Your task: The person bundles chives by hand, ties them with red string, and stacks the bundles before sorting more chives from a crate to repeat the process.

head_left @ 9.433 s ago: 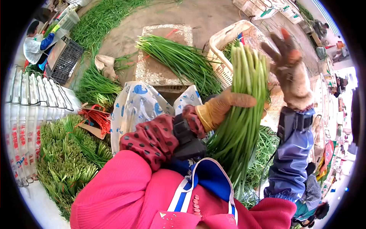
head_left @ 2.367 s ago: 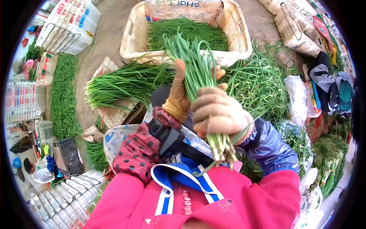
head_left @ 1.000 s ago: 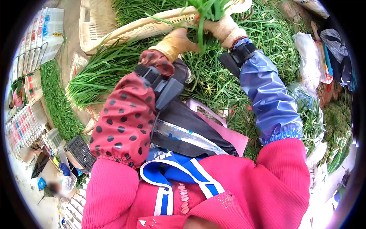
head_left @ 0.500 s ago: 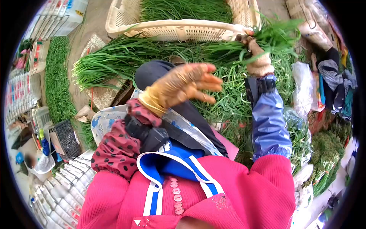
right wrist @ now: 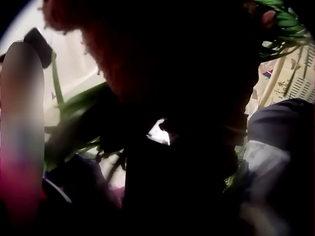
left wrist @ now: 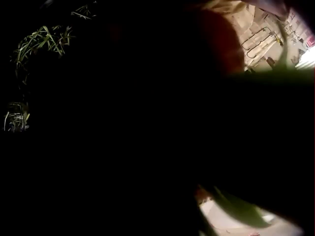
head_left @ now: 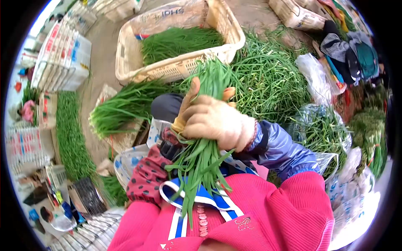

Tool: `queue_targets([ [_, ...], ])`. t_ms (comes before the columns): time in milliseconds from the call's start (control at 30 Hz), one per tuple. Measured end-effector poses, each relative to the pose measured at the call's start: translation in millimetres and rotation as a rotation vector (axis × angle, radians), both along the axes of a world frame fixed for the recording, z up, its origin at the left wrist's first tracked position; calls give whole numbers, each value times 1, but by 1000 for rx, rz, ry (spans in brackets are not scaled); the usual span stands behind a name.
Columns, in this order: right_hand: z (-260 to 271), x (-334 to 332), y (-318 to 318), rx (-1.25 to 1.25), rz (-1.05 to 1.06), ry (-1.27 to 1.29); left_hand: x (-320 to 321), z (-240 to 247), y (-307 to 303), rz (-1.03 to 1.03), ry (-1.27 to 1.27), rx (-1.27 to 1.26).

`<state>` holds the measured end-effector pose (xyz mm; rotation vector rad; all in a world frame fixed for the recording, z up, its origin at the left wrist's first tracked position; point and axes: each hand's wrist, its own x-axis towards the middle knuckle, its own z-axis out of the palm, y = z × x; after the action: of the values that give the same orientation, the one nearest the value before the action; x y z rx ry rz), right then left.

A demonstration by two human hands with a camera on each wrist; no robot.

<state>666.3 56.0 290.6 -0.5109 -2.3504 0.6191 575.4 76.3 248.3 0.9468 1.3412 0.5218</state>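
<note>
In the head view, a bunch of garlic chives [head_left: 201,163] is held upright in front of the chest, its long leaves drooping over the blue and white apron collar. My right hand [head_left: 220,123], in a pale glove, wraps across the front of the bunch. Behind it, my left hand [head_left: 183,111] grips the same bunch; its thumb shows on one side, its fingertips on the other, and the rest is covered. More green leaves [head_left: 215,77] stick out above both hands. Both wrist views are mostly dark, with blurred leaves [right wrist: 88,101] near the right wrist.
A cream plastic crate [head_left: 167,72] holding cut greens [head_left: 180,44] stands ahead. Left of the knee lies another bunch of chives [head_left: 125,106] on a patterned board. Loose leaves [head_left: 268,79] heap up at right beside a clear plastic bag [head_left: 314,77]. Another person [head_left: 58,217] sits far left.
Half a second ago the right hand held leaves out at the right and the left hand was spread bare in front. Both have come together at the middle on the bunch.
</note>
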Motion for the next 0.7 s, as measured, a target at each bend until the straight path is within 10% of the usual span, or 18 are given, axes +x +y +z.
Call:
queue_targets([
  [67, 4, -3, -6, 63, 87, 79, -56, -2, 14, 8, -1129, -573],
  [133, 23, 11, -18, -336, 158, 302, -67, -18, 21, 7, -1247, -648],
  [267, -32, 45, -15, -1343, -95, 977, -92, -7, 37, -278, -1075, -464],
  [333, -64, 42, -14, -1358, -225, 586, -98, 8, 22, -259, -851, -325],
  [500, -102, 3, 5, -1706, 860, 1314, -109, 31, 6, -436, -538, -181],
  [567, -72, 3, 9, -1667, 616, 1546, -122, 29, 2, -498, -443, -279],
  [600, -82, -2, 16, -1223, 161, 1313, -129, 27, -2, -527, -395, -329],
  [700, -125, 9, 32, -1319, -117, 1537, -144, 22, -8, -594, -321, -403],
])
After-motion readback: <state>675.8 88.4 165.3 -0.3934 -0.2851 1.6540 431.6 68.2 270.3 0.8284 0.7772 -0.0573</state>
